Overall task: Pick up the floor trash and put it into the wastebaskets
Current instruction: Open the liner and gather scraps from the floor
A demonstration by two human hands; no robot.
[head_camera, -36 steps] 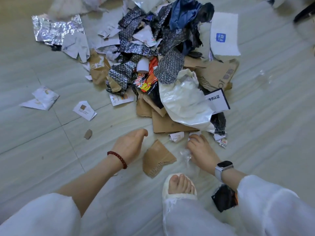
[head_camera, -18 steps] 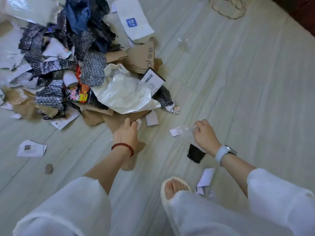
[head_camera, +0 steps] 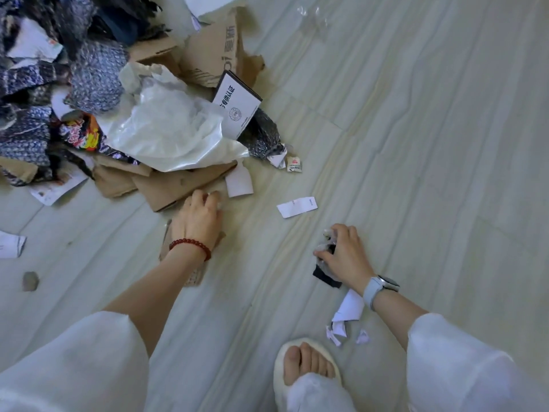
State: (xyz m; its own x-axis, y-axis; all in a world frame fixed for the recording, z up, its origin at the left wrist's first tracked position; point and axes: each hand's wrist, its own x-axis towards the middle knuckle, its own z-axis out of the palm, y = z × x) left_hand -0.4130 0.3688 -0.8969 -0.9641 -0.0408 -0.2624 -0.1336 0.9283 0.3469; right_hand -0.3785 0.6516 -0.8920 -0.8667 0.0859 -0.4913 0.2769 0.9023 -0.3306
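Pale tiled floor (head_camera: 416, 144): trash heap (head_camera: 124, 108) upper left. Left hand (head_camera: 197, 217), arm extended, fingers curled over a brown cardboard scrap (head_camera: 194, 275). Right hand (head_camera: 344, 254) pinches crumpled clear plastic (head_camera: 326, 242) over a black scrap (head_camera: 325, 276).

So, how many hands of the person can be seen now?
2. The left hand is at the cardboard edge beside the pile; the right hand grips crumpled scraps on the floor.
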